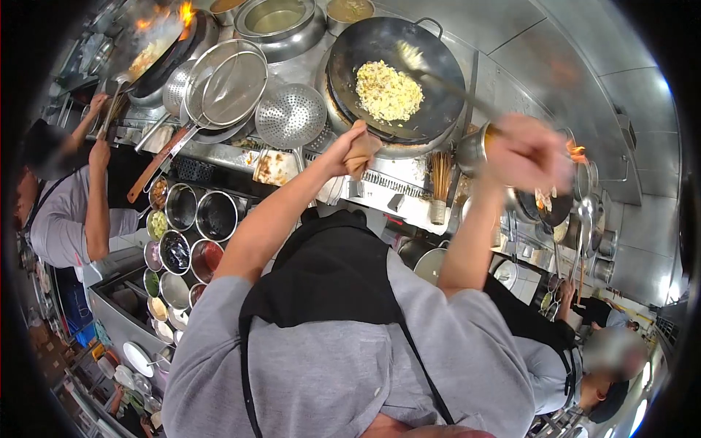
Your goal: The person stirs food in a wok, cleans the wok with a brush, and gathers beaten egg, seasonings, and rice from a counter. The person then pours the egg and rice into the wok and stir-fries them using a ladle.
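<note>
A large black wok (442,106) sits on the burner in front of me, with yellow-white fried rice (387,91) heaped in its middle. My left hand (349,153) is closed on a folded tan cloth (361,155) at the wok's near rim. My right hand (529,153), smeared by motion, is closed round the handle of a long wok ladle (464,93). The ladle's head is blurred over the far side of the wok, with pale food on it. Close by my right hand stands a metal pot (473,149).
Left of the wok lie a perforated skimmer (290,115) and wire strainers (226,84). Several ingredient tins (217,216) stand lower left. A bamboo brush (440,186) stands at the stove edge. Co-workers (66,212) cook on both sides, with flames (187,14) at the far left wok.
</note>
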Available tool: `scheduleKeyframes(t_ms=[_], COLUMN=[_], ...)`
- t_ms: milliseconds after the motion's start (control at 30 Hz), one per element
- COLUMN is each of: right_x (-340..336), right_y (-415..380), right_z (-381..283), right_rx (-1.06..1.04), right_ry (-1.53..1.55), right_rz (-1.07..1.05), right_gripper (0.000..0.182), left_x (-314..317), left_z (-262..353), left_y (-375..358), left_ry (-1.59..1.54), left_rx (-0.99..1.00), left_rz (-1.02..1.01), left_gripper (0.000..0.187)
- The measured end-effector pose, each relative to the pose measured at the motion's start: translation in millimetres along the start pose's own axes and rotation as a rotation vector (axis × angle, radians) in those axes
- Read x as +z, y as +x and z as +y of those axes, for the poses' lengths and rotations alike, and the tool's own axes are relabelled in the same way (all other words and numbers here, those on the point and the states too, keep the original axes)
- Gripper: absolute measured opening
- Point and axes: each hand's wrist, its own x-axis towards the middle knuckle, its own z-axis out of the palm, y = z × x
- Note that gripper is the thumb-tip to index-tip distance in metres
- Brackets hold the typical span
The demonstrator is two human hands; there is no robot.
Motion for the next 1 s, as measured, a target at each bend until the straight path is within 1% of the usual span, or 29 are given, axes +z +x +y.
scheduleKeyframes(t_ms=[33,67,167,267,300,333,400,433,467,500,533,567,600,633,667,700,733,767,800,833,867,933,967,1000], right_x=[-6.0,-20.7,-14.6,-0.3,-4.6,-2.9,-21.6,-22.7,-26.2,-28.3,-21.3,-44.7,-56.6,-64.6,-67.5,-75.1,-81.2,-70.4,-42.5,-21.2,-0.6,32.8,30.7,31.2], right_y=[-34.3,-53.1,-6.3,5.8,-8.4,-27.1,-47.9,-40.5,-33.4,-4.5,18.9,33.4,48.2,50.9,40.3,20.9,9.5,-6.7,-26.1,-43.2,-64.0,-92.2,-96.2,-87.4], right_z=[46.7,84.4,66.6,32.8,48.5,67.7,120.0,123.8,126.0,102.0,58.5,44.6,20.7,9.5,27.3,61.1,83.4,84.5,82.7,67.3,47.9,24.2,44.2,71.7], right_rx=[0.038,0.279,0.349,0.267,0.193,0.122,0.181,0.302,0.43,0.565,0.545,0.584,0.517,0.494,0.485,0.468,0.44,0.358,0.273,0.186,0.148,0.092,0.115,0.203], right_ry=[-0.077,0.12,0.163,0.318,0.322,0.229,0.097,0.108,0.119,0.279,0.1,0.224,0.24,0.331,0.298,0.258,0.215,0.118,0.03,0.028,0.073,0.064,0.006,0.083], right_rz=[0.057,-0.108,-0.081,-0.069,-0.112,-0.164,-0.577,-0.511,-0.447,-0.46,-0.444,-0.454,-0.496,-0.432,-0.303,-0.165,-0.025,-0.027,-0.032,-0.129,-0.18,-0.249,-0.273,-0.227], right_gripper=[0.043,0.042,0.041,0.041,0.039,0.04,0.034,0.028,0.023,0.015,0.028,0.029,0.03,0.029,0.028,0.027,0.027,0.027,0.028,0.032,0.028,0.019,0.017,0.023], left_x=[13.9,19.4,-21.1,-36.8,-29.6,-31.6,-42.9,-47.6,-53.4,-55.0,-54.8,-50.7,-42.9,-35.0,-28.0,-23.2,-11.4,3.5,15.8,27.5,34.3,29.1,25.6,22.4], left_z=[1.8,-1.0,-19.0,-31.4,-30.9,-35.3,-34.2,-34.4,-39.0,-42.4,-43.6,-39.1,-38.6,-40.8,-46.0,-39.6,-31.9,-29.1,-20.2,-7.6,-1.3,6.1,9.5,12.3], left_y=[-33.3,-59.2,-85.4,-104.7,-112.4,-116.1,-111.9,-112.0,-114.9,-119.9,-121.0,-118.6,-116.0,-113.5,-111.9,-102.6,-84.3,-64.0,-46.5,-29.7,-10.2,34.4,53.6,71.4], left_ry=[-0.057,-0.111,-0.116,-0.136,-0.104,-0.1,-0.08,-0.142,-0.095,-0.049,-0.005,0.002,0.004,0.005,0.011,-0.004,-0.035,-0.067,-0.051,-0.035,-0.009,-0.076,-0.027,0.023], left_rx=[-0.031,-0.065,0.054,0.13,0.145,0.143,0.159,0.146,0.148,0.151,0.152,0.169,0.183,0.193,0.193,0.179,0.22,0.254,0.225,0.204,0.218,0.146,0.089,0.035], left_rz=[-0.057,-0.114,-0.206,-0.204,-0.129,-0.086,-0.012,-0.084,-0.015,0.055,0.12,0.155,0.193,0.233,0.274,0.175,0.208,0.24,0.244,0.249,0.254,0.085,0.172,0.259], left_gripper=[0.043,0.045,0.049,0.049,0.048,0.047,0.044,0.04,0.039,0.039,0.038,0.036,0.034,0.032,0.03,0.035,0.036,0.037,0.036,0.037,0.041,0.038,0.035,0.031])
